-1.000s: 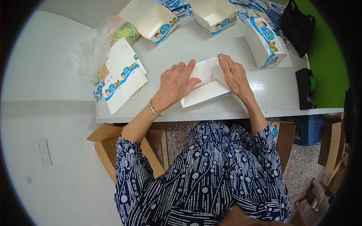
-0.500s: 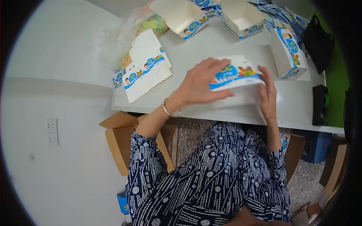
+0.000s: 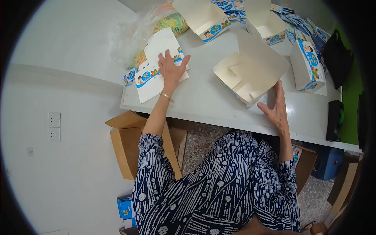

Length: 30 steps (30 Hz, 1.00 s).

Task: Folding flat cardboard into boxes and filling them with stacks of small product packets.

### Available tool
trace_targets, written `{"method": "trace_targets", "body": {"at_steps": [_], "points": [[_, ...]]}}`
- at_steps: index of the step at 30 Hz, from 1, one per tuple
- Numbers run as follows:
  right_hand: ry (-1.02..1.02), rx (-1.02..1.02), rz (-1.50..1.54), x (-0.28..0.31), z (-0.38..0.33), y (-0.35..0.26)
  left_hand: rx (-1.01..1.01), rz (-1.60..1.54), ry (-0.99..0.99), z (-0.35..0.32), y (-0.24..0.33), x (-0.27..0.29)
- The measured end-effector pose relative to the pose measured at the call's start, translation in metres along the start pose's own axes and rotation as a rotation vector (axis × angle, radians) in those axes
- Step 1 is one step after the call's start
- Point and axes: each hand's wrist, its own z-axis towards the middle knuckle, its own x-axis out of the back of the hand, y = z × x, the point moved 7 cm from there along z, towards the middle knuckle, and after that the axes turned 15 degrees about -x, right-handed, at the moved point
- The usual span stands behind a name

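My left hand (image 3: pixel 171 69) is spread over a stack of flat white carton blanks (image 3: pixel 150 88) with a blue printed band, at the left of the table. Its fingers are apart and hold nothing; whether they touch the top blank, I cannot tell. In front of me stands a folded carton (image 3: pixel 256 58), its lid flap raised and its inner flaps showing cream-coloured inside. At its near right corner is my right hand (image 3: pixel 277 113), thumb and fingers apart, the fingertips at the carton's edge without gripping it.
Two more open cartons (image 3: pixel 213 34) (image 3: pixel 274 38) stand at the back, with heaps of small blue sachets (image 3: pixel 299 24) behind. A carton on its side (image 3: pixel 307 66) and a black bag (image 3: pixel 337 56) are at the right. A clear plastic bag (image 3: pixel 137 33) lies far left; a brown box (image 3: pixel 127 147) stands below.
The carton both hands held has been set down on the table, its open side now facing up. My left hand has let go and moved left to the blanks; my right hand has loosened beside it.
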Motion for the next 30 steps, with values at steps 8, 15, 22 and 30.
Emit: {"method": "trace_targets", "body": {"at_steps": [8,15,22,30], "points": [[0.116,-0.076,0.236,-0.008,0.008,-0.012,0.313,0.35,-0.155,0.007,-0.047,-0.037],[0.054,-0.061,0.329,-0.005,0.018,-0.026,0.189,0.331,-0.283,0.016,-0.041,-0.001],[0.008,-0.144,0.292,-0.011,0.025,-0.029,-0.118,0.269,-0.086,-0.017,0.011,0.109],[-0.013,-0.165,0.319,-0.006,0.024,-0.024,0.132,0.419,-0.278,-0.056,-0.033,0.181]]}}
